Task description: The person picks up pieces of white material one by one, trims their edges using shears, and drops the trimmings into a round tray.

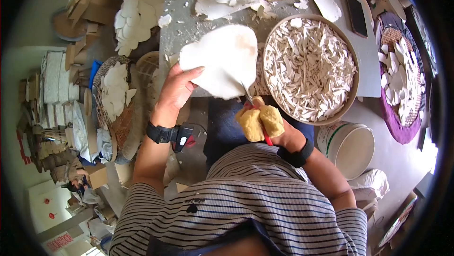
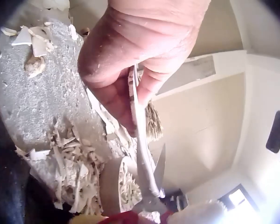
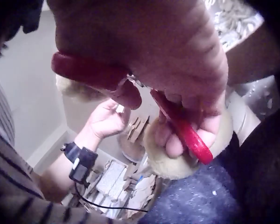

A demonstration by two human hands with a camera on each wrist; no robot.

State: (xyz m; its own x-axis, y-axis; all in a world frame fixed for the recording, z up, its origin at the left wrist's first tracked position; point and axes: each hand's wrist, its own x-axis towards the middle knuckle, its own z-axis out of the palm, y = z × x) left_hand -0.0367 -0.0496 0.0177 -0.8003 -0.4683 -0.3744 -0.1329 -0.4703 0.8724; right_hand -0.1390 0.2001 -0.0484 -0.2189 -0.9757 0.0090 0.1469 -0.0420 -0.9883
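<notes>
- At far left, a woven basket [image 1: 130,133] bears broad white pieces [image 1: 115,90], well apart from your hands.
- Your left hand [image 1: 178,86] pinches the white sheet [image 1: 220,57] at its left edge, thumb on top and fingers underneath.
- The sheet is between your two hands, seen from above against the near edge of the table [image 1: 371,74].
- Your scissors [image 1: 251,126], padded in yellow, have one blade across the sheet's near edge; the other is hard to make out. The step in hand looks like cutting into that edge.
- Your right hand [image 1: 288,136] has its fingers curled through the red handles, which stand somewhat apart. The next move seems to call for squeezing them together while your left hand steadies the sheet.
- Right of the sheet, a round tray [image 1: 323,122] holds many white slivers [image 1: 307,69], probably the cut size to match.
- Farther right lies a phone [image 1: 357,16].
</notes>
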